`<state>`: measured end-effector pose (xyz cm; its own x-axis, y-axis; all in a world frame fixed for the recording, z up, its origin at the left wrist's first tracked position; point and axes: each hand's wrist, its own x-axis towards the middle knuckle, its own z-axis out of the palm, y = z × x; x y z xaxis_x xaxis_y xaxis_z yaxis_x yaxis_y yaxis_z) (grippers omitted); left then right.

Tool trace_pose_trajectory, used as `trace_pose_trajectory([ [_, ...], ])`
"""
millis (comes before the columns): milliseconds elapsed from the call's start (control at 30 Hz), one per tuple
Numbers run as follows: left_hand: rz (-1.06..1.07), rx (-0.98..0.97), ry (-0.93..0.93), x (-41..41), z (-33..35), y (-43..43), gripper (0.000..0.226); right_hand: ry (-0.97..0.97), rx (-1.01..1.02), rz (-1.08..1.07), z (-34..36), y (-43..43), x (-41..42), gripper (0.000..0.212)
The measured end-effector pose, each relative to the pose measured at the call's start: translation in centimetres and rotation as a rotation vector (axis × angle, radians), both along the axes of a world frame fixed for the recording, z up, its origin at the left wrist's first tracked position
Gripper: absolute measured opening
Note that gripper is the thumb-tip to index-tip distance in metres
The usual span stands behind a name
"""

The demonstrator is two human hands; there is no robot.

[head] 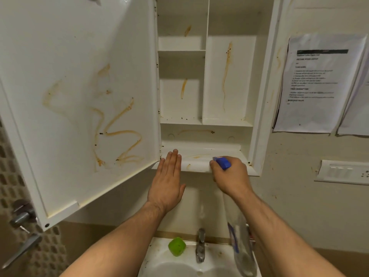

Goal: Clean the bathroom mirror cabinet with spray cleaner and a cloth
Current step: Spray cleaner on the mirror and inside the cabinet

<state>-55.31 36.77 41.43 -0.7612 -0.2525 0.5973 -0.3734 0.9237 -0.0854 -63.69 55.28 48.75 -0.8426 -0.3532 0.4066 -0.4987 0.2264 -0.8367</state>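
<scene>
The white mirror cabinet hangs on the wall with its door swung open to the left. Brown-yellow streaks mark the door's inner face, the back panels and the bottom ledge. My right hand grips a clear spray bottle by its blue trigger head, the nozzle near the cabinet's lower ledge and the body hanging down. My left hand is flat with straight fingers, its fingertips at the bottom edge beside the door corner. No cloth is in view.
Below is a white sink with a metal tap and a green object on its rim. Printed sheets and a switch plate are on the wall at right. A metal door handle is at far left.
</scene>
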Motion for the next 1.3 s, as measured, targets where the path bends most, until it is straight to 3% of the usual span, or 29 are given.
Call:
trace_pose_trajectory([
  [100,-0.010,-0.031,-0.018,-0.6,0.2,0.1,0.096,-0.057,0.043,-0.008,0.8,0.9,-0.7,0.025],
  [433,-0.033,-0.022,0.001,-0.4,0.5,-0.7,0.101,-0.156,0.207,-0.152,5.7,4.0,-3.7,0.011],
  [567,-0.023,-0.024,-0.013,-0.3,0.5,-0.8,0.105,-0.137,0.205,-0.024,5.0,2.7,-1.2,0.012],
  [633,-0.031,-0.019,-0.004,-0.3,0.7,-0.6,0.107,-0.120,0.163,0.047,4.7,1.4,0.1,0.012],
  [800,-0.048,-0.027,0.011,0.3,1.4,-0.1,0.110,0.028,-0.030,-0.082,4.9,-0.6,1.8,0.015],
  [1000,-0.062,-0.010,0.016,1.3,1.9,-0.6,0.110,0.049,0.001,-0.122,3.7,-0.8,2.7,0.021],
  [1200,-0.122,-0.005,0.057,1.4,2.8,-0.8,0.094,-0.027,0.010,-0.112,2.8,0.5,3.1,0.026],
  [1300,-0.117,-0.045,0.106,0.6,5.0,-0.6,0.086,0.022,-0.119,-0.048,5.6,0.0,3.6,0.030],
])
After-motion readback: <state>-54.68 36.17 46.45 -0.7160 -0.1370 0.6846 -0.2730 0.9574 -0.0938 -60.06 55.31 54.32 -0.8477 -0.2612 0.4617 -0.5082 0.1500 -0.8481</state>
